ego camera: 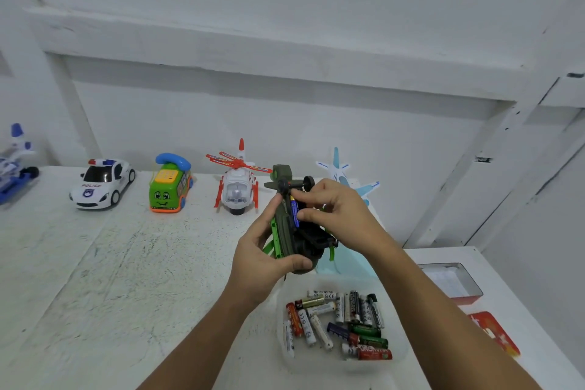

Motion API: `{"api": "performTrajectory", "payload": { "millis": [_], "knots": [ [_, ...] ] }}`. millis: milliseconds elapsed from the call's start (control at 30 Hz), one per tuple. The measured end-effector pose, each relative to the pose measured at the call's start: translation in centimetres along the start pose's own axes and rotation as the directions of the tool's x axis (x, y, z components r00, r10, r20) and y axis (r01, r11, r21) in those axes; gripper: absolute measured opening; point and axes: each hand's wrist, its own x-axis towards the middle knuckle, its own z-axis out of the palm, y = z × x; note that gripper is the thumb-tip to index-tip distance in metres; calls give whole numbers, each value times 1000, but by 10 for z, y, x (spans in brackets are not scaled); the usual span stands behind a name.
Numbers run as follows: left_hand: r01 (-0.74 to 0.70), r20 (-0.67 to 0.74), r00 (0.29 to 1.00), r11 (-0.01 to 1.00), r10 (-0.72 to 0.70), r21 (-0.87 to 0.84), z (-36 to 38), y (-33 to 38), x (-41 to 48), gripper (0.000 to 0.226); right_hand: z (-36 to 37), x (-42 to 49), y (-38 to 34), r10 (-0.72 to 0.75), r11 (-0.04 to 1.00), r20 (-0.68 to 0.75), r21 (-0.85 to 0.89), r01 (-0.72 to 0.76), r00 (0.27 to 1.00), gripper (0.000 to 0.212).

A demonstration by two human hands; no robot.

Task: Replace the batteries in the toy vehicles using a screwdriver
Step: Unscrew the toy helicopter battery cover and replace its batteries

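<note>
A dark green toy helicopter [286,233] is held belly-up above the table, its battery bay exposed. My left hand [264,258] grips its body from the left and below. My right hand [335,212] reaches over from the right, thumb and fingers pinching a blue battery [295,211] that lies in the bay. A clear tray [400,355] just below holds several loose batteries [340,323]. No screwdriver is in view.
Along the wall stand a police car [101,184], a green phone bus [171,184], a white and red helicopter [239,182], a light blue plane [343,176] and a blue and white toy [15,165]. An open tin [452,282] and its red lid [493,332] lie at the right.
</note>
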Motion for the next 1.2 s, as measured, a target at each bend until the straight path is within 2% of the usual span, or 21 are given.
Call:
{"api": "performTrajectory", "payload": {
  "millis": [100, 300, 533, 600, 700, 767, 833, 900, 967, 1000, 1067, 1200],
  "knots": [
    [-2, -6, 1000, 1000, 2, -7, 0, 0, -1, 103, -1, 0, 2, -7, 1000, 32, -4, 7, 999, 33],
    [-6, 9, 1000, 1000, 6, 5, 1, 1, 0, 103, 2, -2, 6, -7, 999, -27, 52, 8, 1000, 26],
    [-7, 7, 1000, 1000, 7, 26, 2, -3, 5, 102, -8, -4, 20, 39, 942, -19, 334, -30, 999, 28],
    [-4, -4, 1000, 999, 4, 41, 2, -6, 8, 103, -14, -4, 28, 68, 896, -21, 442, -52, 997, 30],
    [7, -13, 1000, 999, -6, 51, 3, -10, 11, 104, -24, -6, 42, 182, 763, -3, 631, -139, 983, 29],
    [11, -18, 1000, 999, -10, 52, 4, -12, 12, 105, -34, -7, 59, 296, 731, -2, 644, -225, 955, 27],
    [10, -20, 1000, 998, -9, 55, 3, -13, 13, 105, -44, -8, 83, 409, 803, -45, 493, -336, 911, 27],
    [8, -20, 1000, 998, -7, 63, 3, -13, 14, 104, -53, -11, 106, 477, 876, -136, 151, -458, 868, 23],
    [3, -17, 1000, 997, -1, 73, 4, -14, 15, 103, -59, -14, 122, 472, 841, -224, -175, -511, 853, 22],
    [1, -17, 1000, 997, 1, 78, 5, -14, 15, 103, -60, -15, 127, 458, 817, -233, -271, -510, 858, 24],
    [-2, -14, 1000, 997, 3, 82, 6, -15, 14, 102, -58, -15, 134, 441, 788, -204, -379, -486, 874, 27],
    [4, -17, 1000, 996, -2, 87, 7, -19, 13, 103, -51, -15, 139, 422, 764, -186, -455, -459, 887, 27]
  ]
}}
